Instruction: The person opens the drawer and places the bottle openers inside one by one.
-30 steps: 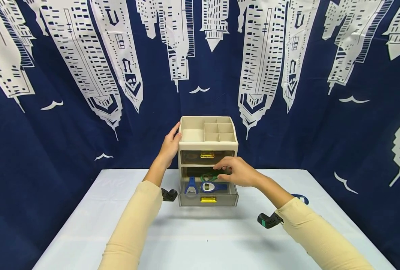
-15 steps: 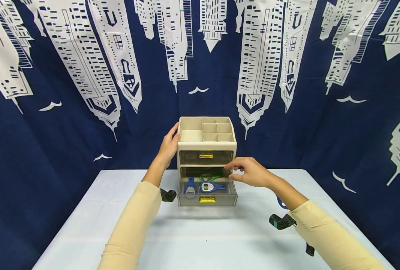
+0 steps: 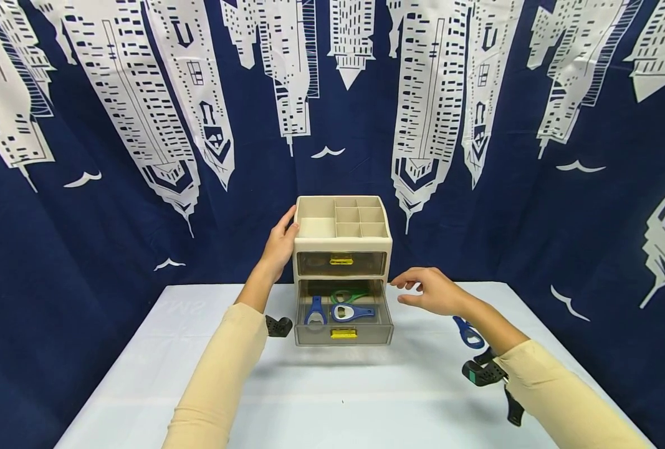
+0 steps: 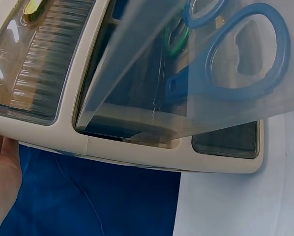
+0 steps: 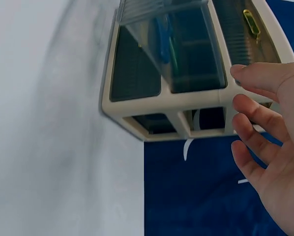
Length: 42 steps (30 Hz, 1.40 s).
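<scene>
A cream desktop organizer (image 3: 305, 265) stands on the table with its lower clear drawer (image 3: 316, 338) pulled out. In that drawer lie two blue tools that look like bottle openers, one upright-lying opener (image 3: 316, 312) and one sideways opener (image 3: 352, 312). Behind them is a green tool (image 3: 341, 296) of similar shape. My left hand (image 3: 278, 249) rests along the organizer's left side, fingers extended. My right hand (image 3: 430, 290) is in the air to the right of the organizer, fingers loosely bent and holding nothing. Another blue opener (image 3: 469, 333) lies on the table beyond the right forearm.
The upper drawer (image 3: 321, 264) is closed, with a yellow handle (image 3: 341, 260). Open compartments (image 3: 360, 218) top the organizer. A white cloth covers the table (image 3: 209, 374), and a navy curtain (image 3: 265, 206) with white buildings hangs behind. Black camera mounts sit on both wrists.
My right hand has moved right, from above the open drawer to beside the organizer. The blue opener on the table has come into fuller view. My left hand has stayed put.
</scene>
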Tool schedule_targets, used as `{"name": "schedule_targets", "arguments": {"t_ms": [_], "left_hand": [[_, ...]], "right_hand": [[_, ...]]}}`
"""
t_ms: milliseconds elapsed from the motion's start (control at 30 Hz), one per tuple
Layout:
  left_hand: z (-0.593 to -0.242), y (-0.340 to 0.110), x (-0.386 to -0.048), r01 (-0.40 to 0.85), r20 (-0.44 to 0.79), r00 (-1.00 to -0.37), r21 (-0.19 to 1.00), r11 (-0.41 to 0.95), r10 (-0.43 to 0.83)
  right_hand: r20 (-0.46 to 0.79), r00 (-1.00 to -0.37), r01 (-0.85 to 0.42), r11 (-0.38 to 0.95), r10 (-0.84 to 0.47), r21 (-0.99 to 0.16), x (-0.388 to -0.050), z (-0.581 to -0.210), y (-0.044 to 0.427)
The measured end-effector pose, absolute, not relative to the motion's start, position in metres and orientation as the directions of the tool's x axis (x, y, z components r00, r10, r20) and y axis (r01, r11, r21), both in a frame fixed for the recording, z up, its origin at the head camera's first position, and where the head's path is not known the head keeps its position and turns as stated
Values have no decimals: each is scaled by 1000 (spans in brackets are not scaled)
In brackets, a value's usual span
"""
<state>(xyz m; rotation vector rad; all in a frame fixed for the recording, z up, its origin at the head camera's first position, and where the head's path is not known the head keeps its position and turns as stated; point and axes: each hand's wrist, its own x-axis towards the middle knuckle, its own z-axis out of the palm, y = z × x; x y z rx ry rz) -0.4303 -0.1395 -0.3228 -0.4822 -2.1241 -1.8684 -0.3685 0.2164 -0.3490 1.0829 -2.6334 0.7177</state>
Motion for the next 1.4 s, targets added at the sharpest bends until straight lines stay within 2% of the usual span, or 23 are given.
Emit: {"name": "schedule_targets", "arguments": {"t_ms": [233,767,1133,1400], "left_hand": [[-322,-141,-432,417,410,-908,904,91,81],[-324,-145,-435,421,417,-904,907,21,96],[-325,-144,-437,420,417,-904,907,17,94],[-324,-144,-436,417,413,-906,908,29,89]], "right_hand": [[365,-742,-670,636,-563,-383,-369,-357,236],[270,-891,-453,743,-364,-493,-376,-404,299],[158,-961,-278,794,-229,-540,-374,-441,333],[126,-980,-198,814,-154,-546,-374,-466,351]]}}
